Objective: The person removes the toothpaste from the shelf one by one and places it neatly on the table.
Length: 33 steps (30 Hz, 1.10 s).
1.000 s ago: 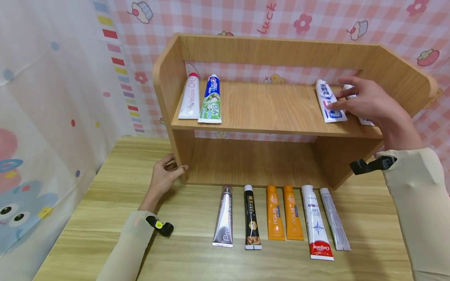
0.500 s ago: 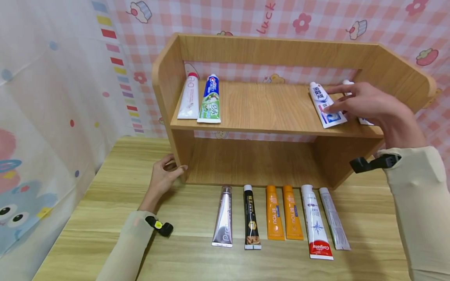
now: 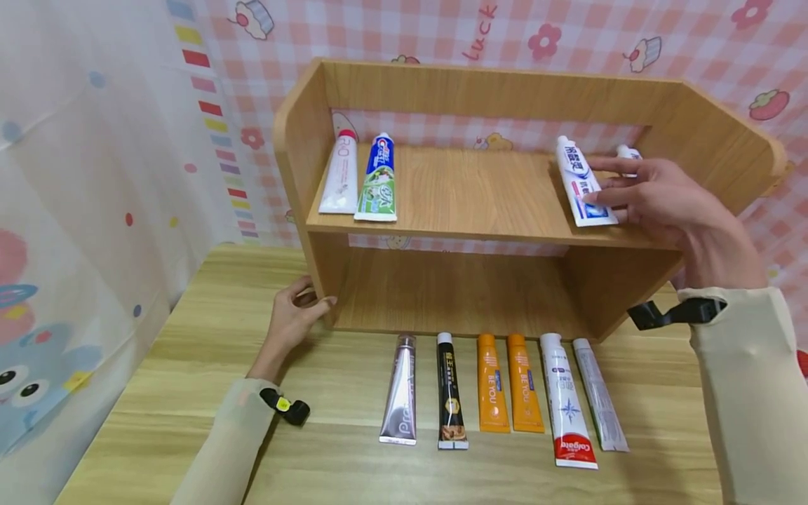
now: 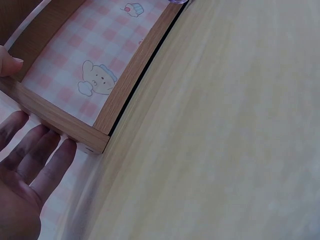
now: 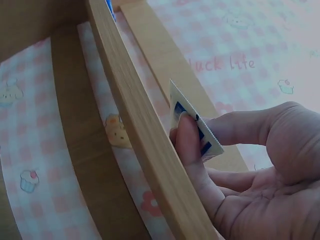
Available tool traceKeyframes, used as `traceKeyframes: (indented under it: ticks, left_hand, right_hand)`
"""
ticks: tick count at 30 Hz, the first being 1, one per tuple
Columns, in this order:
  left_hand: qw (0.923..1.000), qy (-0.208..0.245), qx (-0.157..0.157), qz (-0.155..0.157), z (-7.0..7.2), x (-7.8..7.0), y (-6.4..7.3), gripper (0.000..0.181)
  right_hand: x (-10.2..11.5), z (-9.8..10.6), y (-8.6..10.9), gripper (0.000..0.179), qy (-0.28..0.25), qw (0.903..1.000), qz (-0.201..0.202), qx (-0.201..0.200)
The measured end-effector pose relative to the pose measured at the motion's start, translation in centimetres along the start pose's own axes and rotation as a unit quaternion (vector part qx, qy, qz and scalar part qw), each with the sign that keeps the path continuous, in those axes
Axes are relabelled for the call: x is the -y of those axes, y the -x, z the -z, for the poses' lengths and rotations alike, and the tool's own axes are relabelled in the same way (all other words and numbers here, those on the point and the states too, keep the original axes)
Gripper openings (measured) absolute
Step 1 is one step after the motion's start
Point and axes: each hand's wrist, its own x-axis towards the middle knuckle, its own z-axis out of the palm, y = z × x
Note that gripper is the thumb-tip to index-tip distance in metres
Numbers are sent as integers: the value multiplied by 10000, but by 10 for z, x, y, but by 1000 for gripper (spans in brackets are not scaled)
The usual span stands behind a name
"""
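Observation:
On the upper level of the wooden shelf (image 3: 499,238), my right hand (image 3: 672,196) pinches a white toothpaste tube (image 3: 574,165) with blue lettering by its right side. The right wrist view shows the thumb and a finger on either side of that tube's crimped end (image 5: 213,144). Behind the right hand is a second white toothpaste tube (image 3: 628,152), mostly hidden. My left hand (image 3: 292,319) grips the lower front edge of the shelf's left side panel. In the left wrist view, the thumb and fingers (image 4: 56,167) lie on opposite sides of this panel.
A pink-capped white tube (image 3: 341,175) and a blue-green Crest tube (image 3: 377,179) lie at the upper level's left. Several tubes lie in a row before the shelf on the table (image 3: 341,463), among them a black tube (image 3: 451,393) and a Colgate tube (image 3: 567,400).
The right hand has closed its fingers on the white toothpaste tube. It has shifted the tube slightly left, and the tube's angle has changed. The left hand has stayed put.

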Motion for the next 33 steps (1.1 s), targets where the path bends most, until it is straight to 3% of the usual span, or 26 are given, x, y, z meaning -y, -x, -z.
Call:
traceKeyframes:
  ticks: [6, 17, 20, 27, 33]
  left_hand:
    - [10000, -39, 85, 3, 1, 1, 0, 43]
    - [9999, -1, 88, -70, 2, 1, -1, 44]
    - [9999, 13, 94, -70, 1, 1, -2, 44]
    - [9999, -62, 79, -53, 1, 1, -1, 46]
    - [9998, -146, 97, -59, 1, 0, -1, 47]
  right_hand:
    - [-2, -12, 7, 77, -713, 9972, 200, -71]
    - [-7, -33, 21, 83, -1891, 9787, 688, -406]
    - [-8, -36, 24, 79, -1889, 9771, 844, -498]
    - [-9, -48, 35, 76, -744, 9884, 918, -960]
    - [-12, -56, 46, 78, -1263, 9798, 1258, -909]
